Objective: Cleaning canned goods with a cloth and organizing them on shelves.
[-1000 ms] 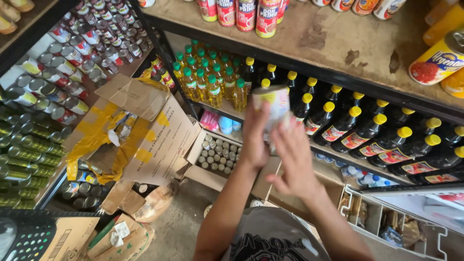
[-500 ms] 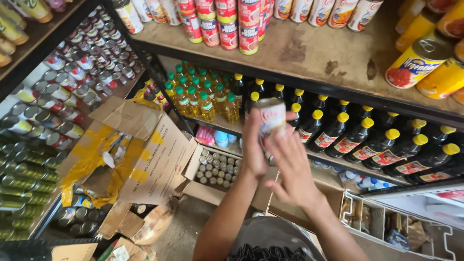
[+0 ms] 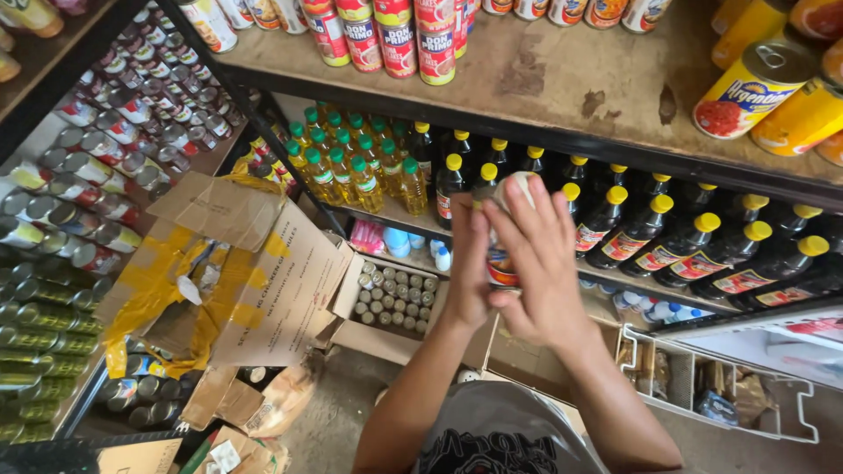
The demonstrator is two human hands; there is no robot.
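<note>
Both my hands are raised in front of a shop shelf, clasped around one tin can [image 3: 502,263] with a red and white label and a pale lid. My left hand [image 3: 467,263] grips its left side. Fingers of my right hand [image 3: 537,254] spread over its front and right side, hiding most of it. Behind the can stand dark bottles with yellow caps [image 3: 667,233] in rows. Above, the wooden shelf [image 3: 562,79] carries red-labelled cans [image 3: 397,39] and yellow cans [image 3: 755,83].
Green-capped oil bottles [image 3: 351,171] fill the left of the bottle shelf. An open cardboard box with yellow tape [image 3: 228,272] and a box of small cans [image 3: 395,294] sit on the floor. Racks of tins [image 3: 61,202] line the left. A white wire rack [image 3: 711,386] stands at lower right.
My hands have lowered the can slightly and closed more tightly round it, the right fingers now covering its front. The view has tilted up, showing more of the top shelf.
</note>
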